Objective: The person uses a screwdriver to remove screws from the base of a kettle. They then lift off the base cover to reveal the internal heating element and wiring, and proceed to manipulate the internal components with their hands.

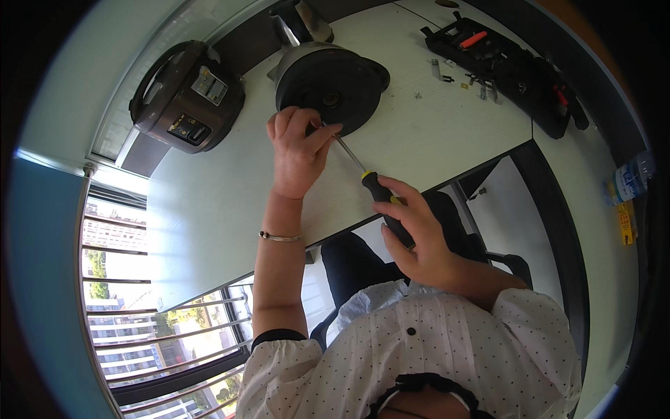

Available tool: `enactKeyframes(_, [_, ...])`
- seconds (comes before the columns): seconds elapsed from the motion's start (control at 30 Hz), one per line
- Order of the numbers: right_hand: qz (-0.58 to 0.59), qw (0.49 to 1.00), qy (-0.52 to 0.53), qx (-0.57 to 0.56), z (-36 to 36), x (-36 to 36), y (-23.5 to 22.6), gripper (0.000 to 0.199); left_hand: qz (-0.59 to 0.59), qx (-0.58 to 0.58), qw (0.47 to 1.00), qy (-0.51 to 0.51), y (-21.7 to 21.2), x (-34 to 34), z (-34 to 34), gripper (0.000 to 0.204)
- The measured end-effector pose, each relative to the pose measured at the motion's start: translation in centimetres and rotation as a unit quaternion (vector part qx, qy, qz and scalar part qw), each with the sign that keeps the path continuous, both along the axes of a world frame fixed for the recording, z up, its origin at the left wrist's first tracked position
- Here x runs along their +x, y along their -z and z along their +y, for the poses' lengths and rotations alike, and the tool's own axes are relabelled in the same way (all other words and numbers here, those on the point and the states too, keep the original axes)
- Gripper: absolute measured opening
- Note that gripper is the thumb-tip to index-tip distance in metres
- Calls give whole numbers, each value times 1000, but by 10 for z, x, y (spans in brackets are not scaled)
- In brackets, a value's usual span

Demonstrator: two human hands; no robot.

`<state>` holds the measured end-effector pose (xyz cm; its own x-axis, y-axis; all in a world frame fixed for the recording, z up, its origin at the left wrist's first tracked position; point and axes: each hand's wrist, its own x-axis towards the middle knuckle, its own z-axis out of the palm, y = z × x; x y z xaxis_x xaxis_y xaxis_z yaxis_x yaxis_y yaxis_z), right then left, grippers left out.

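At upper centre, our round black base [317, 80] looks stiff and probably slippery, best held by its rim. Our right hand [419, 241] grips the likely light screwdriver [379, 187] by its handle; our left hand [300, 150] pinches at its tip, contents hidden.

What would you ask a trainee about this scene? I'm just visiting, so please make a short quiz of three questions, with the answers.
1. Open question: What tool is the right hand holding?

2. True or false: The dark tool case lies to the right of the brown cooker.

3. Multiple choice: Which of these is closest to the left hand?
A) the dark tool case
B) the round black base
C) the brown cooker

Key:
1. A screwdriver.
2. True.
3. B.
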<state>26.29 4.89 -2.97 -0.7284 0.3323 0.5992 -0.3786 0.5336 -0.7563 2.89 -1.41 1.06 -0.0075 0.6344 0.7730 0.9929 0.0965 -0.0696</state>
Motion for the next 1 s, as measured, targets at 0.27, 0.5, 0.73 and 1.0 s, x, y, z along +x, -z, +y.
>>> enactKeyframes(0.27, [8, 998, 28, 50, 2, 0, 3, 41, 38, 13, 999, -12, 1, -2, -1, 19])
enactKeyframes(0.5, [37, 998, 50, -18, 5, 1, 2, 46, 48, 19, 998, -26, 0, -1, -2, 17])
enactKeyframes(0.73, [48, 997, 47, 44, 6, 0, 6, 45, 44, 28, 998, -32, 3, -4, -2, 21])
enactKeyframes(1.0, [34, 996, 46, 72, 6, 2, 6, 45, 39, 32, 998, -25, 2, -5, -1, 22])
